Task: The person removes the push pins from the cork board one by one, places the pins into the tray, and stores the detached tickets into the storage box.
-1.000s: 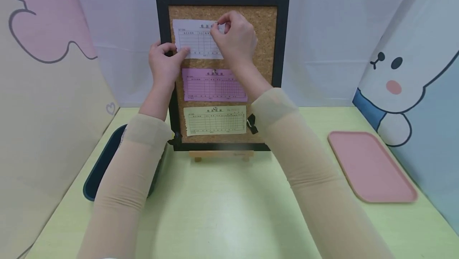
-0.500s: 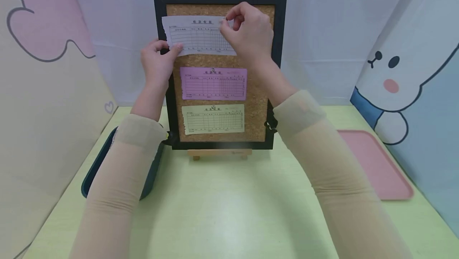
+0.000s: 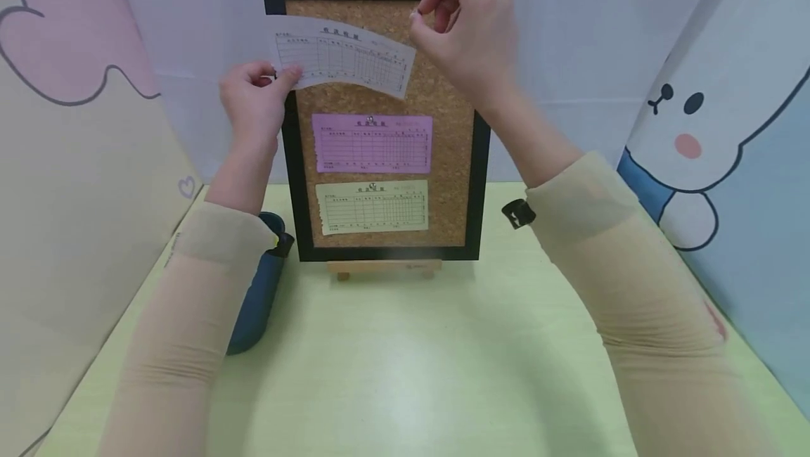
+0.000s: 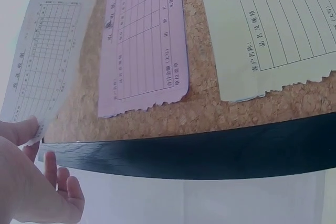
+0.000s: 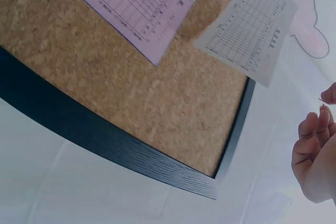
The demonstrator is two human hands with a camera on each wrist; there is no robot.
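A black-framed cork board point(image 3: 446, 126) stands upright on a small wooden easel point(image 3: 382, 268). My left hand point(image 3: 278, 77) pinches the left end of a white printed slip point(image 3: 344, 56), which curls free in front of the board's top. My right hand point(image 3: 420, 14) is raised at the board's upper right, thumb and finger pinching a thin pin point(image 5: 321, 99). A pink slip point(image 3: 372, 142) and a yellow slip point(image 3: 372, 207) stay pinned below. The wrist views show the white slip point(image 4: 44, 61) point(image 5: 247, 30) off the cork and the pinned pink slip point(image 5: 147, 3).
A dark blue tray point(image 3: 256, 302) lies on the green table point(image 3: 405, 372) at the left, partly under my left forearm. Cartoon-printed panels wall in the left and right sides, with a white sheet behind the board.
The white slip has come off the cork; my left hand carries it up and to the left. My right hand has drawn away up and to the right with the pin.
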